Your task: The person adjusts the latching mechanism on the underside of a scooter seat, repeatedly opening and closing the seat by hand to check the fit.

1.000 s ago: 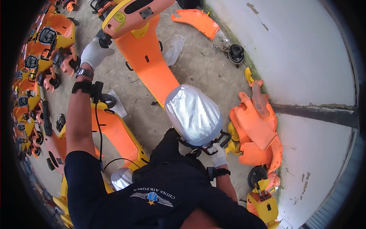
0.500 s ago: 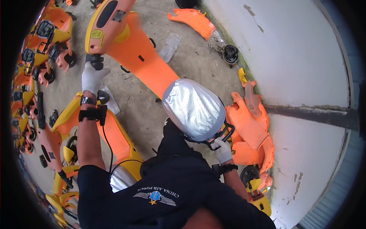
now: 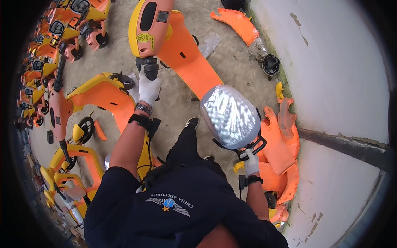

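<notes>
An orange-and-yellow scooter stands diagonally before me, with a pink-and-yellow handlebar housing and a seat covered in silver reflective material. My left hand, in a white glove, is closed round the black handlebar grip below the housing. My right hand, gloved too, grips the black rack behind the seat, its fingers partly under the bar. My dark-trousered legs and a shoe show between this scooter and another orange-and-yellow scooter at my left.
Many parked scooters crowd the left edge. A stained white wall runs along the right, with loose orange panels, a curved orange piece and a round black part at its foot. A plastic sheet lies beyond the scooter.
My left hand and the handlebar end have moved down and rightward, closer to me. The whole view has also shifted rightward in the picture. Both hands keep their hold on the scooter.
</notes>
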Tool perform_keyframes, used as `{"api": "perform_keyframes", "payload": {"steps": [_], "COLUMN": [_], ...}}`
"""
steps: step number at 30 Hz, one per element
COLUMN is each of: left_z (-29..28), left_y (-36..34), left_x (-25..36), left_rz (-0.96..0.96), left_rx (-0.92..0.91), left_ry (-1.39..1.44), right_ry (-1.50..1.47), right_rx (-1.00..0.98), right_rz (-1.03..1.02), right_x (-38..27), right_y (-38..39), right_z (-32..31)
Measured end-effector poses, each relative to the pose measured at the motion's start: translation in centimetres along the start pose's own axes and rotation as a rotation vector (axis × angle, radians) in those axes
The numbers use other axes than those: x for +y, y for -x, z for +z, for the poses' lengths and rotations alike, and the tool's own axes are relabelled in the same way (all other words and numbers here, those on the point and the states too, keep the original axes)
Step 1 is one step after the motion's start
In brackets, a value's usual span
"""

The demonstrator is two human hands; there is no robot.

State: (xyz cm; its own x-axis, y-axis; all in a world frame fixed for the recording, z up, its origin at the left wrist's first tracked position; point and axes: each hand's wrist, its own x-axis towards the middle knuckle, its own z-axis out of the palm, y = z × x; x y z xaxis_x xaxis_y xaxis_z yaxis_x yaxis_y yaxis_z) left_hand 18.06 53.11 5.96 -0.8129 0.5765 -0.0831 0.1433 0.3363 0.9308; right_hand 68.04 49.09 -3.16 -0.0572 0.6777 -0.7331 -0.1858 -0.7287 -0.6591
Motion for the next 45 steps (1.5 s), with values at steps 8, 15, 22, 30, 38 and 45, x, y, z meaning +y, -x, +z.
{"api": "perform_keyframes", "payload": {"steps": [8, 15, 22, 30, 38, 45], "left_z": [-1.0, -0.8, -3.4, -8.0, -13.2, -14.6], "left_y": [4.7, 8.1, 16.1, 27.9, 48.1, 58.0], "left_x": [-0.9, -8.1, -12.1, -16.3, -13.7, -13.7], "left_rz": [-0.089, -0.21, -0.338, -0.515, -0.94, -0.921], "left_rx": [0.1, 0.023, -0.557, -0.197, -0.1, 0.138], "left_ry": [-0.177, -0.092, -0.425, -0.491, -0.325, -0.226], "right_ry": [0.44, 0.904, 1.032, 1.063, 1.127, 1.238], "right_rx": [-0.039, -0.262, -0.266, -0.466, -0.565, -0.916], "right_rz": [-0.1, 0.047, 0.158, 0.08, 0.274, 0.293], "right_x": [0.0, 2.5, -2.5, -3.0, 1.1, 3.1], "right_y": [2.1, 5.1, 4.6, -3.5, -4.6, -5.4], "right_z": [-1.5, -7.5, -13.6, -17.1, -21.6, -17.8]}}
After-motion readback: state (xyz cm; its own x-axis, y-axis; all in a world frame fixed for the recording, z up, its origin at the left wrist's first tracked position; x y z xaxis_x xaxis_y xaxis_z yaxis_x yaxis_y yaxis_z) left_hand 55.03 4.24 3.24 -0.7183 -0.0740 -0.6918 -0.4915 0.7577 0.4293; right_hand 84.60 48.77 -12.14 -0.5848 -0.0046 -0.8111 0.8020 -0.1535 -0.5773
